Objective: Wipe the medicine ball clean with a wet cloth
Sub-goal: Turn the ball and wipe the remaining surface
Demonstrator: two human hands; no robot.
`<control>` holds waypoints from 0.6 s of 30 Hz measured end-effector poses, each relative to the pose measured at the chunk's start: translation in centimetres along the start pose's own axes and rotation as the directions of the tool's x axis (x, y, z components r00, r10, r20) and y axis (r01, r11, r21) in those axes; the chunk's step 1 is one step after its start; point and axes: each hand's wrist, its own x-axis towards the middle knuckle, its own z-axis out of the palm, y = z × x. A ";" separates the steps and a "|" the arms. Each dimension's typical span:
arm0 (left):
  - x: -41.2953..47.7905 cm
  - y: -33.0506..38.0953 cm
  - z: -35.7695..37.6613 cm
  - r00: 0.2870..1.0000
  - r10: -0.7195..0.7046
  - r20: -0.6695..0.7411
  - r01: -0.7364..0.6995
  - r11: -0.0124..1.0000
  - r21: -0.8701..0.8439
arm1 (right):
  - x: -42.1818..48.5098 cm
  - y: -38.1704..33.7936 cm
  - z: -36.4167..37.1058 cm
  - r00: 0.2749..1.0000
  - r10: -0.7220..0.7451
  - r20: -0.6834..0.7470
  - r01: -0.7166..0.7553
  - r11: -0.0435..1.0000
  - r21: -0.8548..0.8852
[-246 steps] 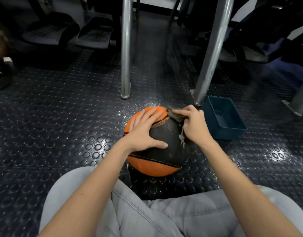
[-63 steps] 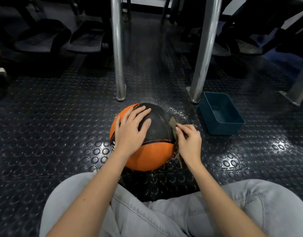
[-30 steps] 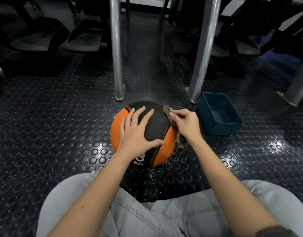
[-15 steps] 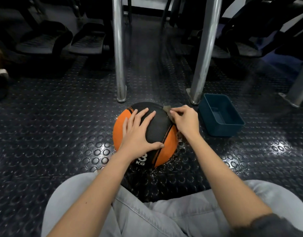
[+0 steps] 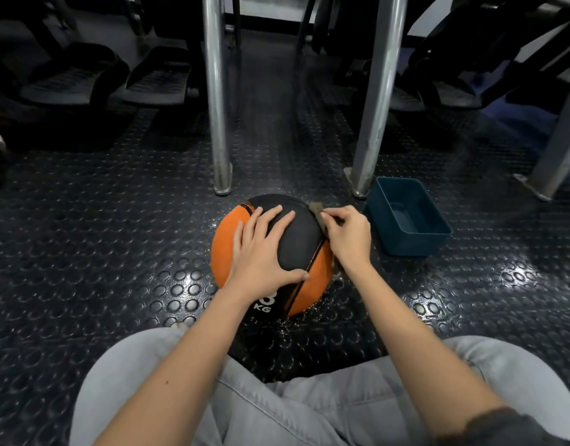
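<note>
Studded black rubber floor [image 5: 84, 252]: glinting in patches under the light. Two steel posts are standing toward its far edge, one upright [image 5: 216, 107], one leaning [image 5: 375, 107]. Teal plastic tub [image 5: 409, 244]: sitting open-topped just beside the leaning post's foot. Two black footplates [image 5: 155, 80] are resting toward the far left corner.

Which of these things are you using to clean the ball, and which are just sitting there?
For the job: medicine ball, steadied by the left hand; cloth, pinched by the right hand against the ball; blue tub, probably for wetting the cloth.
Just there: metal legs; black footplates behind them; studded floor.
</note>
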 end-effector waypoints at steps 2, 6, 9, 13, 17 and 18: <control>-0.1 -0.3 -0.1 1.000 -0.012 -0.026 0.011 1.000 -0.021 | -1.8 -0.7 -0.2 0.999 -0.031 -0.017 0.031 1.000 0.003; -0.6 -0.9 -0.3 1.000 0.008 -0.025 -0.010 0.999 -0.048 | -6.7 -1.2 -0.8 0.974 -0.216 -0.062 0.214 0.976 -0.031; -0.5 -0.6 -0.2 1.000 0.026 -0.006 -0.026 1.000 -0.014 | -3.7 -0.8 -0.7 0.987 -0.154 -0.034 0.153 0.988 -0.031; -0.2 0.0 0.2 1.000 0.018 -0.009 -0.018 0.999 0.028 | 0.9 -0.5 -0.4 0.999 0.047 0.024 -0.047 0.999 0.000; -0.3 -0.3 0.1 0.999 0.011 -0.045 -0.011 1.000 -0.013 | -3.7 -1.0 -0.9 0.998 -0.052 -0.027 0.053 0.996 0.065; -0.3 -0.3 0.0 0.999 0.015 -0.045 -0.016 1.000 -0.022 | -5.5 -1.1 -0.9 0.992 -0.113 -0.051 0.115 0.993 0.039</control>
